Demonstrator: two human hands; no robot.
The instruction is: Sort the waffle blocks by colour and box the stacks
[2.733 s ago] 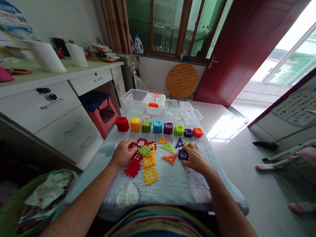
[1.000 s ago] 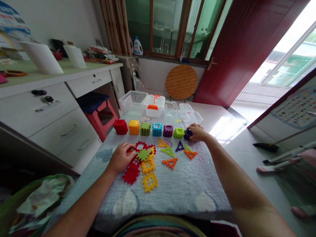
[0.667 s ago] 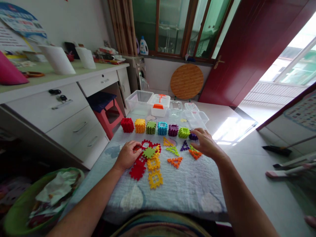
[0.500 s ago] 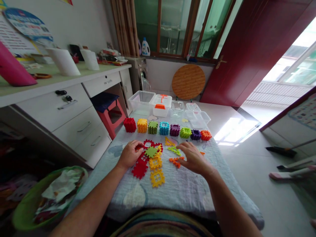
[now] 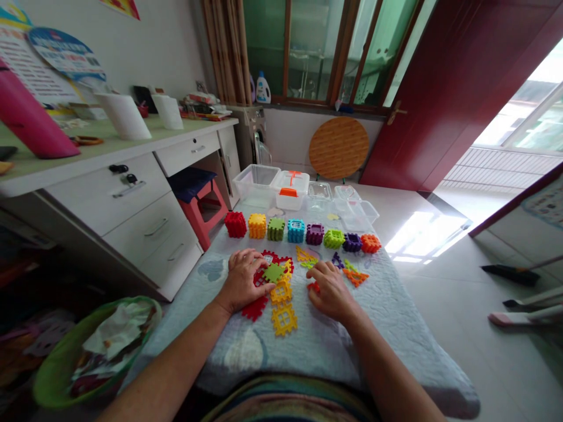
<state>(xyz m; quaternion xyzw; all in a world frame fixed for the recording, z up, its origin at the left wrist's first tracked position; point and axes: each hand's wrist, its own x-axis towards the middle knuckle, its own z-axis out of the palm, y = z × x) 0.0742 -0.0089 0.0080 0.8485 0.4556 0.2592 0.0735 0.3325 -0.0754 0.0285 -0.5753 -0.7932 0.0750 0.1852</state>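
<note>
My left hand (image 5: 244, 280) lies over the red toothed building panels (image 5: 255, 309), thumb and fingers apart. Its thumb and index finger are beside a green square panel (image 5: 273, 272), which rests on the joined red and yellow pieces. Yellow window panels (image 5: 284, 319) run from there toward me. My right hand (image 5: 331, 293) is closed from above on an orange triangular piece (image 5: 313, 287), mostly hidden by its fingers. Beyond that hand lie a yellow triangle (image 5: 305, 255), a purple triangle (image 5: 338, 260) and another orange triangle (image 5: 355, 277).
Stacks of panels sorted by colour, from red (image 5: 236, 224) to orange (image 5: 370, 243), line the far part of the cloth-covered table (image 5: 352, 351). Behind them stand clear plastic boxes (image 5: 257, 183), one with an orange handle. A green basket (image 5: 48, 375) is at lower left.
My right hand has moved slightly left and down, closing over the orange triangle. My left hand has turned and spread over the red panels, its thumb nearer the green square. The view has shifted slightly.
</note>
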